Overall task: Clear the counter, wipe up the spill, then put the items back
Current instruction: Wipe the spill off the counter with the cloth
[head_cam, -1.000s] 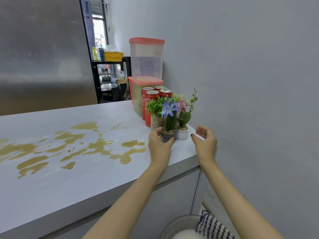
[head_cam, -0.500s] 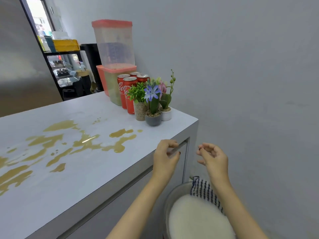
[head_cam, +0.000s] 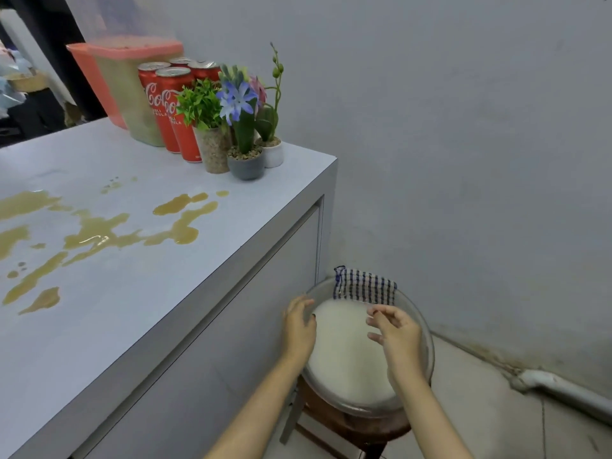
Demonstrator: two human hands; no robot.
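The desk (head_cam: 139, 326) corner is crowded by pots (head_cam: 246, 165) and cans (head_cam: 174, 107); the spill (head_cam: 99, 236) lies at 9 o'clock. Over the basin (head_cam: 427, 346), beside the desk edge, both hands are held, left (head_cam: 299, 329) spread, right (head_cam: 395, 336) loosely curled, empty. The cloth (head_cam: 364, 288) is draped at 12 o'clock, untouched.
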